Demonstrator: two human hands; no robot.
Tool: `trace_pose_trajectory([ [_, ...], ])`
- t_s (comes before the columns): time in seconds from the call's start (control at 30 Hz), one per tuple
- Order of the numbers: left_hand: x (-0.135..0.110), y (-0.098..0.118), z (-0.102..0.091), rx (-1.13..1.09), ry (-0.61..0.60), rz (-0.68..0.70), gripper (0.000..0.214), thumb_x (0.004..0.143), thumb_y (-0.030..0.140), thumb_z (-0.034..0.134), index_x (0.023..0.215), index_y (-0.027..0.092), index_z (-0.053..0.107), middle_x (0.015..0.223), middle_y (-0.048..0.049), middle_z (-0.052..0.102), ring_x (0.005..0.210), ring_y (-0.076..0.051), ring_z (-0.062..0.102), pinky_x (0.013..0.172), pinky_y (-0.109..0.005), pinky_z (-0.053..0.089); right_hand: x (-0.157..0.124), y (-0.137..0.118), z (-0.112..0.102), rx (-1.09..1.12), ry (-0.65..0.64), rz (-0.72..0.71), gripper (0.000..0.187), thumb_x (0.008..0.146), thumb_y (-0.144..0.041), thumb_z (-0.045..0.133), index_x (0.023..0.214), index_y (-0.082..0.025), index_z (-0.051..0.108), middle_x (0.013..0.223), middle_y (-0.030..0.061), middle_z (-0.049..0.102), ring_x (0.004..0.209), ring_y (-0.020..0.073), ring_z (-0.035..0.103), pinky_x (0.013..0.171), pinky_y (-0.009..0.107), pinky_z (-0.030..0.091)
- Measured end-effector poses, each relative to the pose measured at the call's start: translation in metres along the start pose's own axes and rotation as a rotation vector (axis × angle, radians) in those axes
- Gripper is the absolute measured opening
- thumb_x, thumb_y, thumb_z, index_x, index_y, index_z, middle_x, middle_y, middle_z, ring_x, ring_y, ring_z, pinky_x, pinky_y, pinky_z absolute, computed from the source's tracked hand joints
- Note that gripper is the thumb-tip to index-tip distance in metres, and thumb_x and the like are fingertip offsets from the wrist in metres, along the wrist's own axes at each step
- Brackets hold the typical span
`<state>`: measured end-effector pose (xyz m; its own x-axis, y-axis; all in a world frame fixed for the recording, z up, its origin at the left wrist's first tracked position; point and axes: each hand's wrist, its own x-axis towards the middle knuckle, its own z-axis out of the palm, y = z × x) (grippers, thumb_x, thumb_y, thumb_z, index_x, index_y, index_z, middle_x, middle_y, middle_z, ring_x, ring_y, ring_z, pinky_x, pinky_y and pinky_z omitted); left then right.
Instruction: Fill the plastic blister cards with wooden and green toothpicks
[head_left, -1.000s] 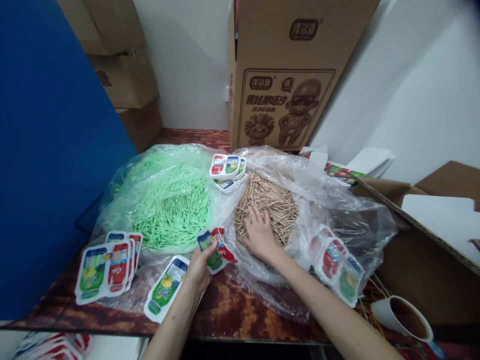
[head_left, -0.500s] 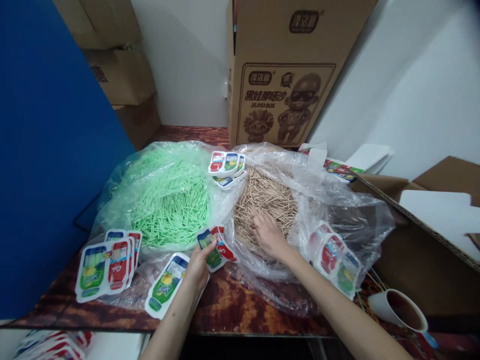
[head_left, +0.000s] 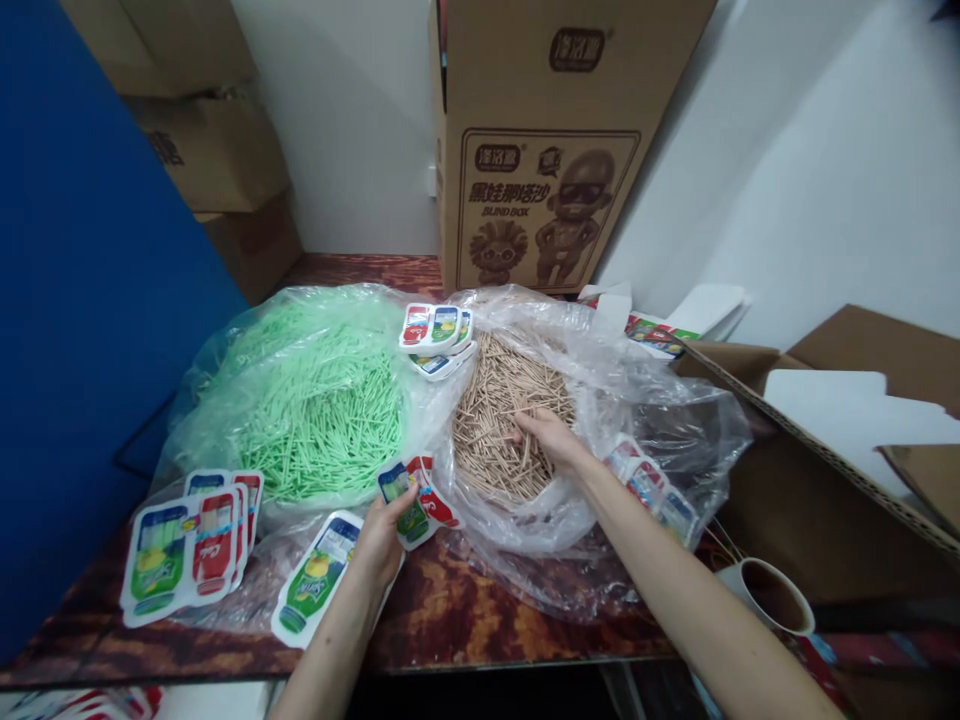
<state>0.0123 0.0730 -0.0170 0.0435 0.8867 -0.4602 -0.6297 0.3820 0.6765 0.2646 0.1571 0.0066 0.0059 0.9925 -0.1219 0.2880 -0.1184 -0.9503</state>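
My left hand [head_left: 381, 535] is closed on a printed bottle-shaped packet [head_left: 414, 515], green on one half and red on the other, pinched under the thumb. Beneath that wrist lies a green bottle-print packet [head_left: 319, 580] on a white backing. My right hand [head_left: 551, 437] reaches into an open clear bag over a heap of thin brown sticks [head_left: 495, 450]. Its thumb and fingers come together on a few brown sticks; their tips are partly hidden. Left of these, another clear bag holds light green sticks [head_left: 330, 420].
Stacked packets [head_left: 184, 550] lie at the front left, more packets [head_left: 436, 335] between the bags, and others [head_left: 649, 485] under plastic at right. A cup of dark drink [head_left: 772, 600] stands beside an open carton [head_left: 817, 500]. A tall cardboard box [head_left: 555, 200] stands behind.
My right hand has lifted slightly and shifted right across the brown sticks, its fingers now more visible. My left hand keeps its hold on the packet. The whole view has shifted somewhat.
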Motion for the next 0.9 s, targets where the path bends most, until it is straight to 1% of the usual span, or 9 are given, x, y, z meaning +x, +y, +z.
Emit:
trace_pose_trajectory([
  [0.1,-0.003,0.002,-0.001,0.003,-0.009,-0.013,0.036,0.065,0.021,0.080,0.098,0.013,0.071,0.086,-0.0105,0.078,0.085,-0.029,0.073,0.084,-0.040,0.056,0.006,-0.006,-0.003,-0.022,-0.014,-0.003,0.016,0.075,-0.028,0.057,0.063,-0.019,0.051,0.054,-0.0013,0.062,0.050,0.0124,0.056,0.051,0.021,0.043],
  [0.17,-0.005,0.003,-0.002,0.005,-0.021,-0.029,0.038,0.064,0.021,0.080,0.100,0.012,0.070,0.088,-0.0114,0.078,0.088,-0.030,0.072,0.085,-0.040,0.055,0.012,-0.011,-0.006,-0.050,-0.004,-0.017,0.011,0.072,-0.019,0.058,0.063,-0.019,0.052,0.052,-0.0039,0.061,0.051,0.0111,0.055,0.050,0.019,0.041],
  [0.3,-0.012,0.006,-0.003,0.005,-0.036,-0.044,0.046,0.062,0.018,0.081,0.107,0.013,0.069,0.093,-0.0115,0.077,0.095,-0.031,0.070,0.085,-0.040,0.055,0.022,-0.018,-0.007,-0.078,-0.020,0.015,0.012,0.074,-0.012,0.056,0.065,-0.020,0.052,0.043,-0.0084,0.055,0.042,0.0095,0.052,0.044,0.018,0.038],
  [0.4,-0.021,0.008,-0.005,0.008,-0.048,-0.079,0.046,0.064,0.022,0.081,0.108,0.013,0.069,0.095,-0.0132,0.077,0.092,-0.032,0.071,0.083,-0.042,0.056,0.024,-0.020,-0.006,-0.052,-0.049,0.084,0.012,0.077,-0.014,0.056,0.069,-0.020,0.050,0.048,-0.0059,0.059,0.038,0.0109,0.056,0.039,0.018,0.038],
  [0.53,-0.038,0.007,-0.012,0.037,-0.030,-0.160,0.044,0.061,0.025,0.083,0.101,0.012,0.072,0.091,-0.0143,0.077,0.085,-0.033,0.072,0.077,-0.041,0.058,0.024,-0.018,-0.007,0.013,-0.028,0.137,0.011,0.078,-0.018,0.059,0.074,-0.021,0.049,0.056,-0.0029,0.064,0.038,0.0124,0.058,0.034,0.018,0.038],
  [0.63,-0.052,0.001,-0.020,0.043,0.000,-0.181,0.040,0.061,0.023,0.083,0.098,0.013,0.073,0.090,-0.0123,0.077,0.085,-0.032,0.073,0.077,-0.039,0.058,0.023,-0.016,-0.009,0.086,0.003,0.126,0.009,0.076,-0.017,0.059,0.080,-0.021,0.051,0.050,-0.0059,0.059,0.038,0.0112,0.057,0.034,0.017,0.039],
  [0.73,-0.063,-0.009,-0.026,0.036,0.019,-0.211,0.034,0.061,0.021,0.083,0.092,0.013,0.073,0.087,-0.0106,0.078,0.083,-0.029,0.073,0.077,-0.037,0.058,0.023,-0.012,-0.011,0.182,0.029,0.111,0.012,0.076,-0.018,0.058,0.087,-0.021,0.053,0.046,-0.0090,0.053,0.033,0.0083,0.047,0.032,0.015,0.033],
  [0.8,-0.068,-0.017,-0.028,0.036,0.044,-0.237,0.031,0.059,0.020,0.084,0.087,0.014,0.073,0.082,-0.0097,0.078,0.081,-0.029,0.073,0.076,-0.036,0.058,0.022,-0.009,-0.012,0.248,0.026,0.136,0.011,0.078,-0.020,0.057,0.088,-0.020,0.054,0.045,-0.0090,0.051,0.031,0.0074,0.042,0.032,0.015,0.030],
  [0.9,-0.073,-0.028,-0.031,0.017,0.082,-0.262,0.032,0.056,0.020,0.085,0.085,0.014,0.073,0.077,-0.0087,0.078,0.082,-0.031,0.073,0.077,-0.037,0.058,0.021,-0.006,-0.015,0.353,-0.019,0.198,0.005,0.081,-0.022,0.053,0.083,-0.018,0.055,0.047,-0.0070,0.048,0.035,0.0083,0.043,0.036,0.018,0.035],
])
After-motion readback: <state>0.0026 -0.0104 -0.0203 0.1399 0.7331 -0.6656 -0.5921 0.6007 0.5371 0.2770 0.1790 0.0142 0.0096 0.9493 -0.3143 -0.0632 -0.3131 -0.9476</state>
